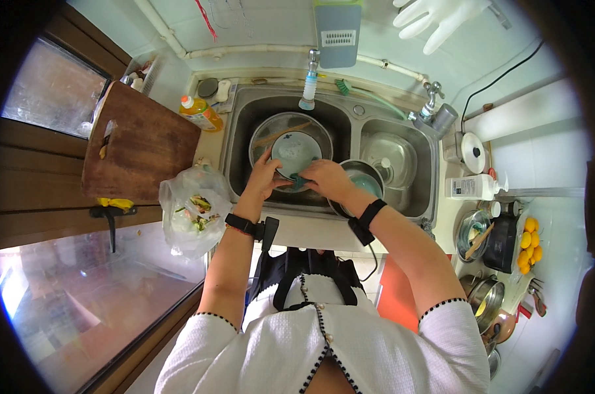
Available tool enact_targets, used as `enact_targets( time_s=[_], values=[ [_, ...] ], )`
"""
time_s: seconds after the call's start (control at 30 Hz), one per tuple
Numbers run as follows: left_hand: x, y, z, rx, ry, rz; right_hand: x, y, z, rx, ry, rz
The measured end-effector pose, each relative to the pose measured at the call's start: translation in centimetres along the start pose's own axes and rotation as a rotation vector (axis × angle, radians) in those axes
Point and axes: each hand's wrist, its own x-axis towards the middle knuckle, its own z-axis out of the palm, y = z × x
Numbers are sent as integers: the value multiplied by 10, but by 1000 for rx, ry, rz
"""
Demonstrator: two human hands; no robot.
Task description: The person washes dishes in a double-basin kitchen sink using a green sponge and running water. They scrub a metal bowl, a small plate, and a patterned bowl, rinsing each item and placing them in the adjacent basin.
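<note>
Over the left basin of the sink, my left hand (264,173) grips the left rim of a white bowl (295,152) with some suds in it. My right hand (327,178) presses a dark green cloth or scouring pad (300,182) to the bowl's near edge. Beneath the bowl sits a large metal basin (259,135), and wooden chopsticks (285,132) lie across it. A metal pot (376,170) with a pale bowl inside rests by the sink's divider, partly hidden under my right forearm.
A faucet (308,88) hangs above the left basin; a clear plastic container (401,152) lies in the right one. At left are a dish soap bottle (201,114), a wooden cutting board (142,143) and a plastic bag of scraps (194,212). A pump bottle (470,187) lies at right.
</note>
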Motion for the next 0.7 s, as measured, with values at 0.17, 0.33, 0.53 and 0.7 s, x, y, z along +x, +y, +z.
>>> enact_targets(
  time_s=[0.17,0.33,0.53,0.7],
  values=[
    [-4,0,5,2,-10,-10,-2,10,-9,-235,106,-84],
    [-5,2,7,6,-33,-33,-11,-6,1,-76,-129,49],
    [-7,12,8,84,-66,-61,-12,13,-19,-354,155,-198],
    [-11,15,11,50,-41,-63,-15,-6,-7,-141,-126,60]
  ],
)
